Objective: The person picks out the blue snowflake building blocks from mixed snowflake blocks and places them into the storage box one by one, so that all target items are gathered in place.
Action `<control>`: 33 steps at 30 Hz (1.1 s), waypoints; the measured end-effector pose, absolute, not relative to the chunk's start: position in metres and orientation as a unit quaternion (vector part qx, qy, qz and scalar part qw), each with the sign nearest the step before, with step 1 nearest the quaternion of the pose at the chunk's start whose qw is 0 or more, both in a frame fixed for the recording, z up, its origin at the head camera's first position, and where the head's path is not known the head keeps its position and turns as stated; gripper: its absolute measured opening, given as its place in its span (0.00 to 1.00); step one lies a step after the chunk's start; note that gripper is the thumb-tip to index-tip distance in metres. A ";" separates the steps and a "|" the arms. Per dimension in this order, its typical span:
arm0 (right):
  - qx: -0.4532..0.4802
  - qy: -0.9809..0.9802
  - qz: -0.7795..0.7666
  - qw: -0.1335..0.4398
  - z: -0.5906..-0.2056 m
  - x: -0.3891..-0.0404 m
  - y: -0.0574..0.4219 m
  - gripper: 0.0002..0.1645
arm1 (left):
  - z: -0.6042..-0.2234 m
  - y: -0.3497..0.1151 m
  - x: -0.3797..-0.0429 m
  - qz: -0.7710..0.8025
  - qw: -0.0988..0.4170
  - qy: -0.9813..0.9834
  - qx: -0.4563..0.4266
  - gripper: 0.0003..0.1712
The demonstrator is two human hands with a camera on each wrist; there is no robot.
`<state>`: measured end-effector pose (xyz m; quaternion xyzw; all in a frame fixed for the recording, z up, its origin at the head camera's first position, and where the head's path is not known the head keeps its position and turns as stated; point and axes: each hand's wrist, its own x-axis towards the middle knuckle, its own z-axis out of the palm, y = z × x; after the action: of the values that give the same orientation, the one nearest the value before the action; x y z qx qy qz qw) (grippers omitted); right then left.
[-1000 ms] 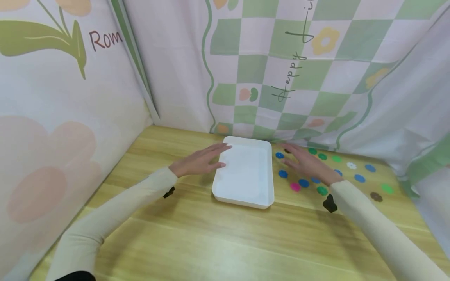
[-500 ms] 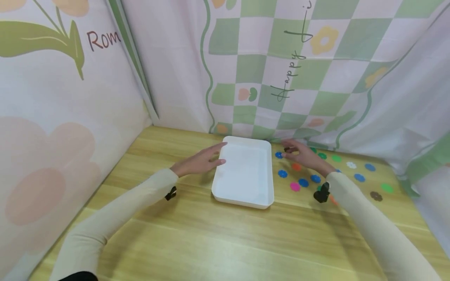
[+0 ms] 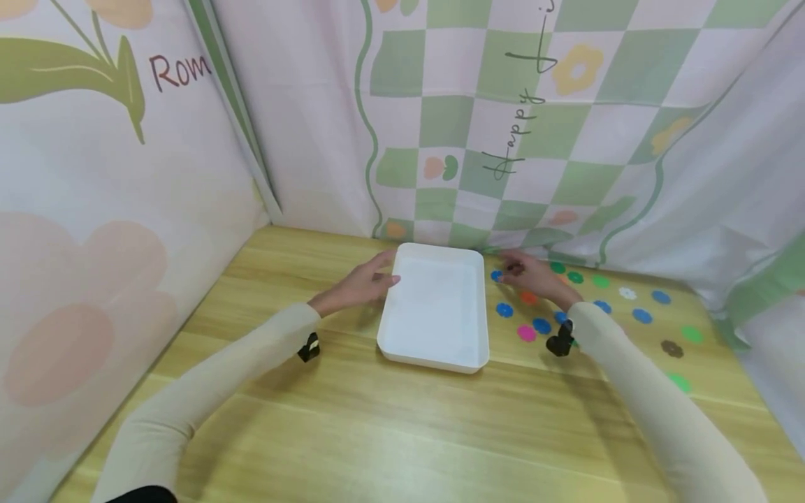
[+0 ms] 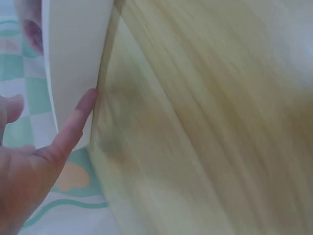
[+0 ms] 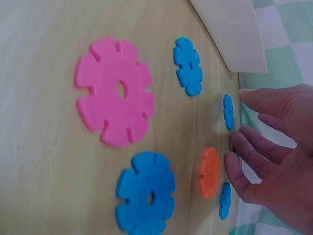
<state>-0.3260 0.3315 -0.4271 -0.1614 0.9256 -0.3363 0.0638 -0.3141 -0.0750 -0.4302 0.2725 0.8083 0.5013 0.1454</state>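
Note:
A white rectangular tray (image 3: 434, 307) stands on the wooden table. At its left side is my left hand (image 3: 355, 288); in the left wrist view one straight finger touches the outer wall (image 4: 76, 63), with the thumb apart, above the rim. Beyond the tray's far right side, my right hand (image 3: 534, 276) reaches down among flat, notched plastic discs. Its bent fingertips lie right at a dark brown disc (image 3: 514, 268), near a blue disc (image 5: 228, 111). In the right wrist view a gap separates thumb and fingers, and the brown disc is mostly hidden.
Several more discs lie to the tray's right, among them a pink one (image 5: 115, 90), an orange one (image 5: 209, 172), a white one (image 3: 627, 293) and another brown one (image 3: 672, 348). A checkered curtain (image 3: 478, 126) hangs right behind the table's back edge.
My right hand has lowered and moved slightly left, its fingers bending toward the brown disc. My left hand has gone from over the tray's edge to against its outer side.

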 end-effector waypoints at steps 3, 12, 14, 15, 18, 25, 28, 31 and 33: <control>-0.158 0.924 -0.341 0.066 -0.431 -0.328 0.329 0.36 | -0.431 -0.075 -0.316 0.510 0.167 0.804 0.255 0.41; -0.172 0.929 -0.326 0.023 -0.441 -0.332 0.323 0.21 | -0.431 -0.080 -0.323 0.579 0.273 0.746 0.183 0.44; -0.169 0.931 -0.322 0.018 -0.442 -0.332 0.323 0.20 | -0.430 -0.081 -0.324 0.586 0.287 0.737 0.178 0.44; -0.168 0.931 -0.323 0.017 -0.443 -0.332 0.322 0.19 | -0.430 -0.081 -0.325 0.590 0.293 0.732 0.175 0.44; -0.166 0.931 -0.323 0.017 -0.443 -0.332 0.322 0.17 | -0.428 -0.080 -0.325 0.597 0.307 0.723 0.166 0.44; -0.145 0.934 -0.325 0.030 -0.439 -0.330 0.322 0.15 | -0.426 -0.081 -0.324 0.601 0.320 0.716 0.152 0.44; -0.129 0.938 -0.320 0.040 -0.436 -0.331 0.322 0.14 | -0.425 -0.080 -0.323 0.600 0.316 0.719 0.154 0.45; -0.125 0.938 -0.321 0.045 -0.433 -0.332 0.322 0.15 | -0.424 -0.080 -0.322 0.599 0.313 0.720 0.157 0.45; -0.124 0.935 -0.329 0.049 -0.432 -0.333 0.321 0.15 | -0.423 -0.080 -0.321 0.602 0.314 0.718 0.152 0.46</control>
<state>-0.3328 0.3210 -0.4321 -0.1239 0.9350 -0.3287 0.0486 -0.3212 -0.0802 -0.4234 0.1517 0.7183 0.6019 0.3142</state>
